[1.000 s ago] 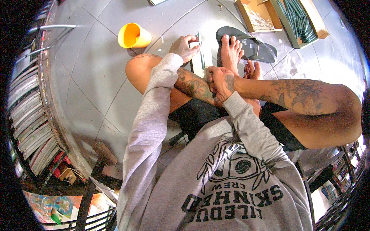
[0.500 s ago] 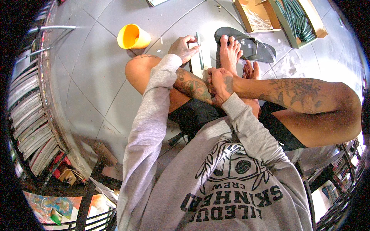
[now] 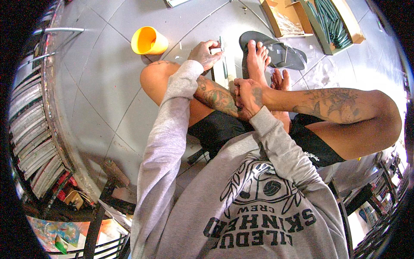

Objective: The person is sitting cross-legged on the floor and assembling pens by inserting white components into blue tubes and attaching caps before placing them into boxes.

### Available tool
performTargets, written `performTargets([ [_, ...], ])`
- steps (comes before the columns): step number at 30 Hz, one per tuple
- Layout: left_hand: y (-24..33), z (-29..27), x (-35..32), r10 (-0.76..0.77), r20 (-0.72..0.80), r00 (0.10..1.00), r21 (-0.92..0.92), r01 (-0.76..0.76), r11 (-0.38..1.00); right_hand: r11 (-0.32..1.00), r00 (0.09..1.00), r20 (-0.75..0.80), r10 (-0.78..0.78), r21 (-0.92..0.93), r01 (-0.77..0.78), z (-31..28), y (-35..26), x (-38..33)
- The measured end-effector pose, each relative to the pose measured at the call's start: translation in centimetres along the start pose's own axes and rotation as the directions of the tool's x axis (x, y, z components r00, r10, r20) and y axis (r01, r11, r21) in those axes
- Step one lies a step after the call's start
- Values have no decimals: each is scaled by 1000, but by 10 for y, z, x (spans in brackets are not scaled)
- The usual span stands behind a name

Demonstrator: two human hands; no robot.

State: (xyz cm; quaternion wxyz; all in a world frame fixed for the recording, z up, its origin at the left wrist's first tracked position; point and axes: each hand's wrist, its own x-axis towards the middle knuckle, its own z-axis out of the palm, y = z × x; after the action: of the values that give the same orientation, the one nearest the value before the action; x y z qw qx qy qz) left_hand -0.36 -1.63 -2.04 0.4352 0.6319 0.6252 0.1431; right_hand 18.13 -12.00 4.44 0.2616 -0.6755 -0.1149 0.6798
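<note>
Left hand (image 3: 205, 54) pinches one small white piece (image 3: 215, 51) on the floor (image 3: 99, 73), beside one long strip (image 3: 223, 58). Right hand (image 3: 248, 97) curled at shin, grip unclear. One yellow cup (image 3: 148, 41), one sandal (image 3: 276, 52), two boxes (image 3: 284, 19).

Left of the yellow cup (image 3: 148, 41), the grey tiled floor (image 3: 99, 86) lies open as far as the metal rail (image 3: 58, 30). Right of the cup, passage is tight: the raised knee (image 3: 153, 77), the bare foot (image 3: 257, 60) on the dark sandal (image 3: 276, 52) and the cardboard boxes (image 3: 310, 19) crowd the floor, leaving only a narrow strip between cup and foot.
</note>
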Motion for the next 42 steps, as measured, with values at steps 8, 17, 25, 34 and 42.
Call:
performTargets([
  [8,7,-3,-2,-7,2,1000,5,7,1000,996,995,-97,-21,-87,13,-1,-3,-5],
  [17,-5,5,5,52,-23,998,-29,-52,998,987,980,112,162,-16,-161,-15,2,2],
  [25,-16,8,8,65,-7,998,-70,-66,995,994,994,-38,107,-11,-108,-4,-2,-9],
  [34,-3,3,1,104,-64,993,17,-103,995,987,994,-96,46,-147,-60,-7,9,5],
  [42,2,2,1,35,-40,999,14,-34,999,978,984,-44,172,-114,-176,-23,28,29],
])
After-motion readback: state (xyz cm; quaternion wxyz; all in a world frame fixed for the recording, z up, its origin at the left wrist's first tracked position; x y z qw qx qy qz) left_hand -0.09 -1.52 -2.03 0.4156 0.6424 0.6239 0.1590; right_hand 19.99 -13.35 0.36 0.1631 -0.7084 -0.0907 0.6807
